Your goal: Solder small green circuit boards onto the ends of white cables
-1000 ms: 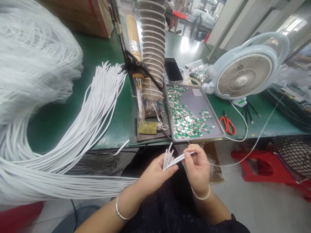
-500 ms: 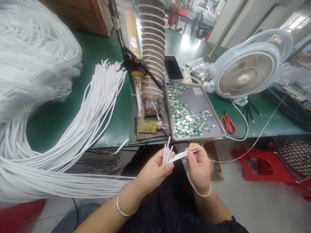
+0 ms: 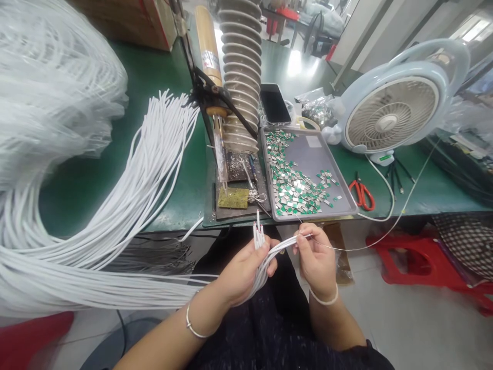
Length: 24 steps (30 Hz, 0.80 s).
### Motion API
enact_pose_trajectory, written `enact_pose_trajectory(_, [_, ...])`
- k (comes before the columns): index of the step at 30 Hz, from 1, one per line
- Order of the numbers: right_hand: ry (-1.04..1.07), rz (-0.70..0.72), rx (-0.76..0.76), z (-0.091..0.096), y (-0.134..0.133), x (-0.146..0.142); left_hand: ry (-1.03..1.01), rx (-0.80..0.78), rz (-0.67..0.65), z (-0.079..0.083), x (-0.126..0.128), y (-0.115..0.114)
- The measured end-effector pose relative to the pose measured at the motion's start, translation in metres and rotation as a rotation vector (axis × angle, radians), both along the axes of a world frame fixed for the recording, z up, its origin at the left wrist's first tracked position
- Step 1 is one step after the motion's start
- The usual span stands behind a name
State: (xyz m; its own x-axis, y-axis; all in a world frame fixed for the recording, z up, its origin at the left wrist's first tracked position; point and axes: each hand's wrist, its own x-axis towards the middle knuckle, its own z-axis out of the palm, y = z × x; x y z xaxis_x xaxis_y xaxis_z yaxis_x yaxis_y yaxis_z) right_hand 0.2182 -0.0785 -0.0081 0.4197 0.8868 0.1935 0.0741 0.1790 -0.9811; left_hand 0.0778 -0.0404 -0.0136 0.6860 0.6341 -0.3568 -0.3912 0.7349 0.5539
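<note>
My left hand [image 3: 241, 275] is closed round a small bunch of white cables [image 3: 257, 237] whose stripped ends point up just below the table's front edge. My right hand [image 3: 316, 259] pinches the end of a white cable [image 3: 285, 243] pulled sideways out of that bunch, together with a thin solder wire [image 3: 365, 242] that trails off to the right. The cables run left from my left hand into a big sheaf of white cables [image 3: 96, 241] draped over the green table [image 3: 177, 190].
A metal tray [image 3: 346, 198] of several small green-and-silver parts lies at the table's edge above my hands. Left of it stands a soldering iron in its stand [image 3: 221, 149] by a ribbed duct [image 3: 241, 77]. A phone [image 3: 275, 103], fan [image 3: 389, 121], red scissors [image 3: 360, 194] and red stool [image 3: 431, 267] are right.
My left hand has turned the bunch so its ends point straight up. My right hand has drawn its cable a little further out to the right. The view has tipped slightly.
</note>
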Motion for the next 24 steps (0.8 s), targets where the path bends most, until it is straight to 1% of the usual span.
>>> enact_pose_trajectory(3, [-0.079, 0.144, -0.049, 0.008, 0.001, 0.012, 0.029, 0.070, -0.126, -0.006, -0.002, 0.000])
enact_pose_trajectory(5, [-0.140, 0.237, -0.094, 0.014, 0.002, 0.019, 0.027, 0.112, -0.176, -0.010, -0.003, -0.001])
enact_pose_trajectory(7, [-0.203, 0.293, -0.122, 0.018, 0.004, 0.023, 0.035, 0.135, -0.210, -0.013, -0.004, -0.003])
enact_pose_trajectory(12, [-0.367, 0.452, -0.114, 0.024, 0.009, 0.019, 0.083, 0.203, -0.214, -0.014, -0.004, -0.006])
enact_pose_trajectory(15, [-0.420, 0.499, -0.115, 0.024, 0.011, 0.013, 0.062, 0.183, -0.181, -0.011, -0.003, -0.006])
enact_pose_trajectory(17, [-0.437, 0.482, -0.127, 0.023, 0.011, 0.011, 0.027, 0.142, -0.156, -0.009, -0.001, -0.004])
enact_pose_trajectory(19, [-0.480, 0.418, -0.101, 0.021, 0.011, 0.009, -0.003, 0.100, -0.133, -0.007, 0.000, -0.003])
enact_pose_trajectory(22, [-0.595, 0.208, -0.009, 0.016, 0.006, 0.006, 0.006, 0.054, -0.116, -0.006, 0.002, -0.001])
enact_pose_trajectory(24, [-0.660, 0.084, 0.024, 0.015, -0.001, 0.004, 0.036, 0.034, -0.103, -0.006, 0.003, -0.001])
